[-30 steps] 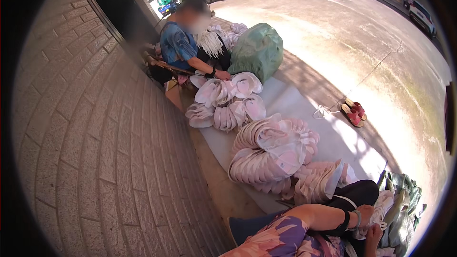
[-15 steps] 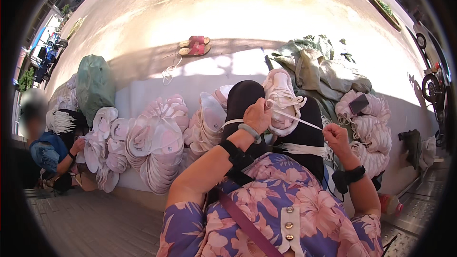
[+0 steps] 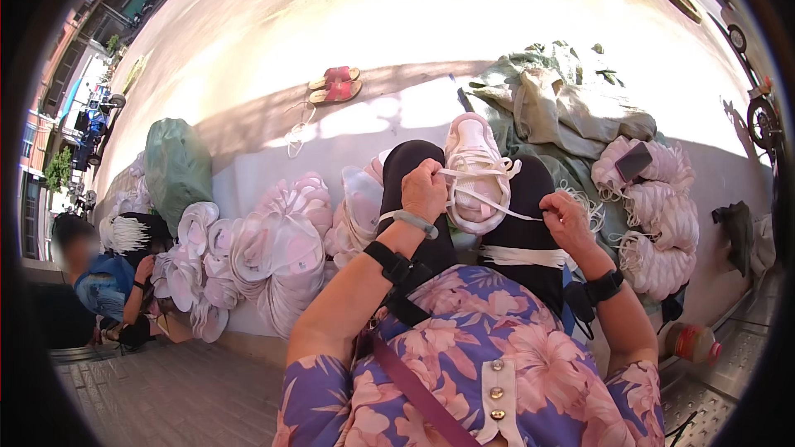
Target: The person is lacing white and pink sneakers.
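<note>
A pale pink and white shoe (image 3: 474,159) sits on the person's lap, between the two black-clad knees, with its rounded toe pointing away from the body and its opening toward it. The upper is mostly creamy white, flushed pink at the toe and inside the opening, with a thick pale rim around the heel. A flat white lace (image 3: 522,215) zigzags loosely over the tongue, and a loop of it stands out on the right side of the shoe.

The left hand (image 3: 424,189) is closed at the shoe's left edge, thumb and fingers pinching the lace close to the eyelets. The right hand (image 3: 568,222) is apart from the shoe, its fingertips nipped together on a strand of lace that stretches across from the opening. Whether both hands hold one and the same strand cannot be told.

A bundle of white laces (image 3: 523,257) lies across the right thigh. Below it spreads a purple shirt (image 3: 464,348) with pink flowers. To the left, curved stacks of pink and white shoe parts (image 3: 286,257) cover a pale sheet (image 3: 389,120); to the right, more bundled shoes (image 3: 662,228) carry a dark phone (image 3: 633,162). Crumpled green sacks (image 3: 571,108) lie beyond the right knee, and red sandals (image 3: 335,91) beyond the sheet. At far left, a co-worker (image 3: 103,285) sits near a full green bag (image 3: 176,167).
</note>
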A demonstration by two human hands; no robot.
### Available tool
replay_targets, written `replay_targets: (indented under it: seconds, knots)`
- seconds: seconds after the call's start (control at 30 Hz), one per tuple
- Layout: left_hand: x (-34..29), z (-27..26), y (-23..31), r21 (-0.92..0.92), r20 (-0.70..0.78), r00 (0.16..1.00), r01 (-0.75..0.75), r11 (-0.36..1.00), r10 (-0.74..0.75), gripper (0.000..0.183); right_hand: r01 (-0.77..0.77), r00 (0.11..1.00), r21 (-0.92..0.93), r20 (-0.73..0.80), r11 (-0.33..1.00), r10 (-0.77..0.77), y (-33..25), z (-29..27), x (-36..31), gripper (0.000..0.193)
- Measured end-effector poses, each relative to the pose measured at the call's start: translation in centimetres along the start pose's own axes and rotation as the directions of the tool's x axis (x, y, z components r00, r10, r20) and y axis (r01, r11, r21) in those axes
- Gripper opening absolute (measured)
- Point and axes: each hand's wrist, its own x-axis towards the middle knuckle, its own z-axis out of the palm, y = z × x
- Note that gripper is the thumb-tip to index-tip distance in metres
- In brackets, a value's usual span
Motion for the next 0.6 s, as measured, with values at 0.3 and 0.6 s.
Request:
replay_targets:
  seconds: [0.3, 0.6]
  knots:
    - [-2.8, 0.5, 5.8, 0.348, -0.007, 0.812, -0.545, 0.763, 0.584, 0.017, 0.044, 0.995, 0.119, -0.091, 0.992, -0.033, -3.2, 3.1, 4.0, 0.025]
    - [-2.5, 3.1, 1.9, 0.056, 0.141, 0.975, -0.184, 0.981, 0.174, 0.015, 0.023, 0.999, 0.356, -0.044, 0.934, -0.007, -4.8, 6.9, 5.0, 0.023]
